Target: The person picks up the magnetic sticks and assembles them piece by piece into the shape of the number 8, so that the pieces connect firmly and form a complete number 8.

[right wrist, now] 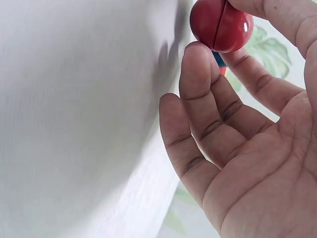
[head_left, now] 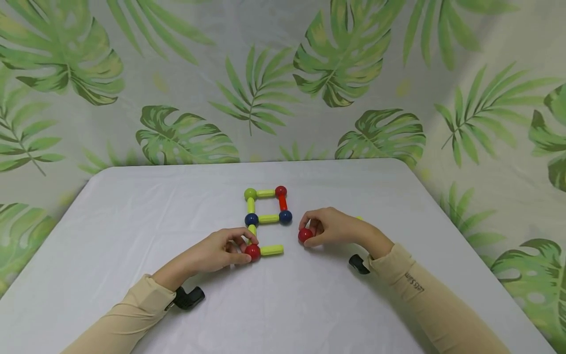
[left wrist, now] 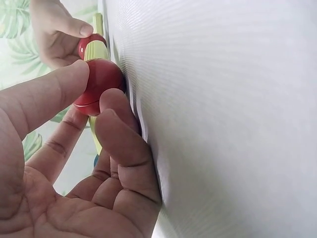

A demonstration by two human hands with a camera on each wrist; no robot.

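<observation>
In the head view, my left hand (head_left: 221, 250) pinches a red ball (head_left: 252, 252) between thumb and fingers. A yellow-green rod (head_left: 271, 250) sticks out from this ball to the right, and another rod (head_left: 252, 229) runs up to a dark blue ball (head_left: 251, 220). My right hand (head_left: 333, 227) grips a second red ball (head_left: 305, 235), right of the free rod end and apart from it. In the right wrist view, that ball (right wrist: 221, 26) sits at the fingertips. Beyond the left hand's ball (left wrist: 101, 84), the left wrist view shows the right hand.
Behind the hands, rods and balls form a square: a green ball (head_left: 250, 194), a red ball (head_left: 280, 191), a blue ball (head_left: 285, 217), a red rod (head_left: 283, 203) and yellow-green rods. A yellow-green piece (head_left: 359, 218) peeks out behind the right hand. All lies on a white-covered table (head_left: 155, 211).
</observation>
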